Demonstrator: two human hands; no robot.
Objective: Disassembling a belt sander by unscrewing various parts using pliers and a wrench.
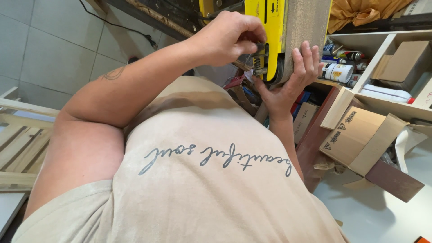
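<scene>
A yellow belt sander with a grey-brown sanding belt is held in front of my chest. My left hand reaches over from the left, its fingertips pinched on a small metal part at the sander's side. My right hand comes from below and cups the sander's rounded lower end, with its fingers lying on the belt. My beige shirt fills the lower half of the view and hides whatever is under the sander.
A cardboard box and dark red boards lean at the right over a white surface. Wooden shelves hold spray cans and white bottles. A slatted wooden frame stands left. A black cable crosses the tiled floor.
</scene>
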